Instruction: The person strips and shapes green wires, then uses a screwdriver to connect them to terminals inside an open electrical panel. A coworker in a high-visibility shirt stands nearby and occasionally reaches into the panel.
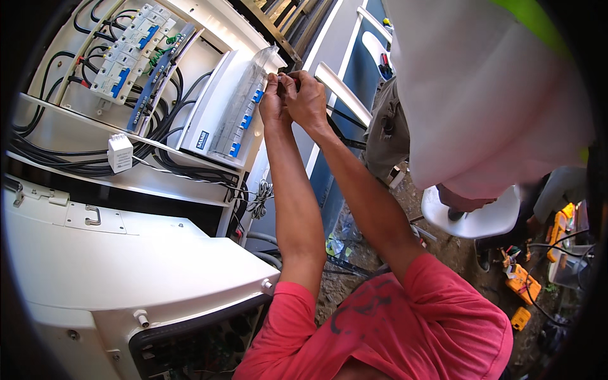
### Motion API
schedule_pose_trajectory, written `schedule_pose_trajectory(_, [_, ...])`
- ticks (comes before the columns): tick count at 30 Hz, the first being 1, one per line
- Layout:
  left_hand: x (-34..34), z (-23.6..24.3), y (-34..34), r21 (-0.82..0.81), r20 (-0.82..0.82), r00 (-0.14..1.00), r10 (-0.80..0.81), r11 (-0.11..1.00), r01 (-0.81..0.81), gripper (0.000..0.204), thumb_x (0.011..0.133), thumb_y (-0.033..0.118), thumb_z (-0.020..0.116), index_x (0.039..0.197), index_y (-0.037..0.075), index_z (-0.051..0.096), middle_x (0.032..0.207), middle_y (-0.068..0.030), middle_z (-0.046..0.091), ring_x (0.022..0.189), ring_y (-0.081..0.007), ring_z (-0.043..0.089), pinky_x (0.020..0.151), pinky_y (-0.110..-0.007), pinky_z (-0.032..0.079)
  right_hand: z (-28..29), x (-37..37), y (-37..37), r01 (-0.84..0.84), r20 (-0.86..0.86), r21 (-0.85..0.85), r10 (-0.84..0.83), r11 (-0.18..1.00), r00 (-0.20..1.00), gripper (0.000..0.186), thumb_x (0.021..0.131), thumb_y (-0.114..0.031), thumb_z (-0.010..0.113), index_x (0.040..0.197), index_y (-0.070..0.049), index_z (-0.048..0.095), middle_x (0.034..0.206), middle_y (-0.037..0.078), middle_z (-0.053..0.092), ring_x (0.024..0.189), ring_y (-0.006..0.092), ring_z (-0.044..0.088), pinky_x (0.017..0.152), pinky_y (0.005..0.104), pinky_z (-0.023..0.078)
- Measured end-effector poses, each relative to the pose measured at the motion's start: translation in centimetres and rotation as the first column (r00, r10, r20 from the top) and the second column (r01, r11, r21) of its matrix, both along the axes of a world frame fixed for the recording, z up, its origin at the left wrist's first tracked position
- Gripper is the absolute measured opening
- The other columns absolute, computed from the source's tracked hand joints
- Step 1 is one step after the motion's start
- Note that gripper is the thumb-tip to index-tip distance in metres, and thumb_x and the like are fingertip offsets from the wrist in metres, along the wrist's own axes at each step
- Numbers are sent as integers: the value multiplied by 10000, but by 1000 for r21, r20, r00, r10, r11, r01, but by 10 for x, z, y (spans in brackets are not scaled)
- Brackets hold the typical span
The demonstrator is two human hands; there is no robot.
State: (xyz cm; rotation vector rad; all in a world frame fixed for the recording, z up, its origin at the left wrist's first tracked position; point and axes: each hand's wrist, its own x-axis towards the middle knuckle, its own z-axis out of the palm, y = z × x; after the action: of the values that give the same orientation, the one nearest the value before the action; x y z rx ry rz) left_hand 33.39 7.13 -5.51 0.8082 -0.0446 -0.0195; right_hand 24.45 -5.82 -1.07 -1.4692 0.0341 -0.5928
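Both my arms reach up to the far right edge of a small white breaker box [212, 120] with a clear cover and several blue switches. There my left hand [275, 101] has its fingers pinched together. Against it, my right hand [306, 101] is closed too, fingertips meeting those of the left. Whatever lies between the fingertips is too small and hidden to name. Left of the box, an open panel holds a row of white circuit breakers [126, 57] with blue levers, beside a terminal bar [158, 79] with green wires.
Black cables [76, 161] run below the panel, with a small white block [120, 153] among them. A white metal cabinet [126, 253] stands at near left. At right, a person in a pale garment [481, 82] is beside a white chair [472, 215]; yellow instruments [523, 283] lie on the ground.
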Motion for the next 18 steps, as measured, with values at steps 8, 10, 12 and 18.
schedule_pose_trajectory(8, [15,5,-13,-54,-30,999,21,998,-23,315,1171,326,565,1235,46,693,1138,-111,786,1066,-272,769,989,-434,622,13,24,-22,-85,-197,-253,35,964,980,606,1062,-531,667,927,40,819,811,263,770,778,423,774,776,502,600])
schedule_pose_trajectory(10, [14,6,-18,-20,-10,994,107,994,-107,306,1184,302,532,1259,46,681,1155,-108,777,1096,-270,764,1008,-437,619,19,30,-29,-165,-304,-319,64,933,951,690,1068,-574,626,852,55,808,755,269,747,747,429,765,748,512,593])
schedule_pose_trajectory(12, [9,4,-22,-88,56,994,93,992,-88,299,1197,271,490,1289,43,660,1197,-110,760,1119,-263,754,1033,-423,610,23,34,-33,-201,-319,-320,95,926,943,745,1071,-576,586,775,83,768,694,261,708,689,401,742,691,499,576])
schedule_pose_trajectory(18, [-3,-5,-30,-132,160,980,121,986,-100,320,1220,222,394,1355,50,627,1350,-109,691,1242,-264,693,1136,-431,552,21,34,-41,-384,-486,-209,245,899,839,629,1060,-522,565,1037,57,808,1054,314,787,1029,464,779,913,529,610])
